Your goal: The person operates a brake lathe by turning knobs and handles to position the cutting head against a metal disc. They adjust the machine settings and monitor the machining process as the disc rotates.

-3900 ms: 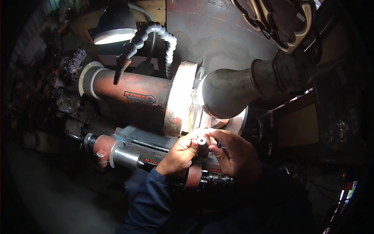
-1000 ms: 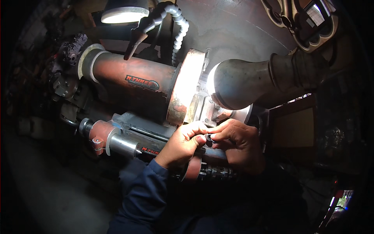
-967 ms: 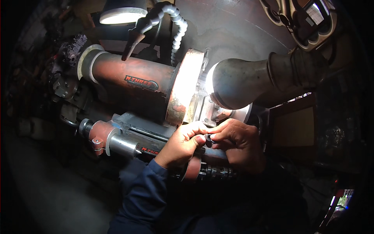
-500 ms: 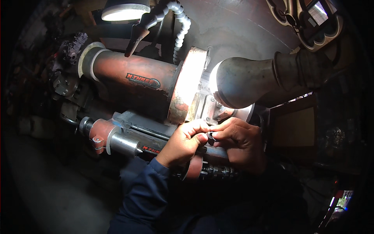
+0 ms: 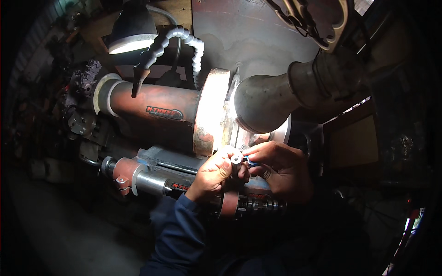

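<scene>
Both my hands meet in front of the machine's lit grinding-wheel guard (image 5: 212, 115). Thumb and fingers of my left hand (image 5: 212, 177) are closed on a small metal cylinder (image 5: 236, 159), whose pale round end has a dark spot at its centre. Close beside it, my right hand (image 5: 284, 169) pinches a small blue and dark piece (image 5: 252, 162); its kind is too small to make out. Fingers partly hide both pieces. Just below my left hand are a red round collar (image 5: 229, 204) and a shiny ribbed spindle (image 5: 262, 205).
A reddish motor housing (image 5: 156, 99) lies at the left, with a steel shaft (image 5: 149, 178) below it. A lamp (image 5: 133, 32) and a segmented hose (image 5: 159, 46) hang above. Right of the guard curves a grey duct (image 5: 262, 101); a scissor-like metal handle (image 5: 338, 27) is at the upper right.
The head view has shifted, so the machine and lamp sit lower. My fingers have turned; the cylinder's pale end and the blue piece now show, where a small dark piece showed before.
</scene>
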Motion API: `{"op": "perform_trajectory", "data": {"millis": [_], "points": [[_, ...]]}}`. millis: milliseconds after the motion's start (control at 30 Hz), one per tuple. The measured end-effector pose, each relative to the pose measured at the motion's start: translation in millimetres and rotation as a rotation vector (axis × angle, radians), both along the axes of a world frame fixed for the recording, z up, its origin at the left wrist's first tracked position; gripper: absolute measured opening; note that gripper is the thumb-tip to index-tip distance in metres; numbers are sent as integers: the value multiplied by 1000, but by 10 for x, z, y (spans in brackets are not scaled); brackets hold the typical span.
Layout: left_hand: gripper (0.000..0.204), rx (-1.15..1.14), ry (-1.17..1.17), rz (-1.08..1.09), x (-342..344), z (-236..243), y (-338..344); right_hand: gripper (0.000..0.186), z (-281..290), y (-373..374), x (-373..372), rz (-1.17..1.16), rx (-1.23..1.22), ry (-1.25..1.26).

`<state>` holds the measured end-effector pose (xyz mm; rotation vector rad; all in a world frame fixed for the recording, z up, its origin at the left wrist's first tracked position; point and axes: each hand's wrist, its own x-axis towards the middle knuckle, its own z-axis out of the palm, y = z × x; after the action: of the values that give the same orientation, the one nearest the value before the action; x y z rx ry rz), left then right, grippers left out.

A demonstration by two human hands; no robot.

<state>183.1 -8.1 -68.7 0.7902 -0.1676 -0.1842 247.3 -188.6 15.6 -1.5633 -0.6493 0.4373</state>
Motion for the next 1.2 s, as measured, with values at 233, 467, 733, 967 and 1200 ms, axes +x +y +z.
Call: {"op": "perform_trajectory", "data": {"millis": [233, 467, 733, 967, 1200], "points": [[44, -17, -14, 11, 15, -71, -21, 30, -17, -1, 3, -44, -22, -143], [53, 17, 63, 26, -8, 31, -25, 28, -57, -7, 26, -40, -11, -208], [50, 45, 75, 69, -7, -16, -32, 24, -27, -9, 23, -5, -37, -261], [46, -3, 103, 54, -19, 41, -40, 22, -54, -14, 10, -28, -48, -178], [46, -7, 136, 81, -17, -51, -29, 20, 18, 5, 2, -46, -100, -271]]}}
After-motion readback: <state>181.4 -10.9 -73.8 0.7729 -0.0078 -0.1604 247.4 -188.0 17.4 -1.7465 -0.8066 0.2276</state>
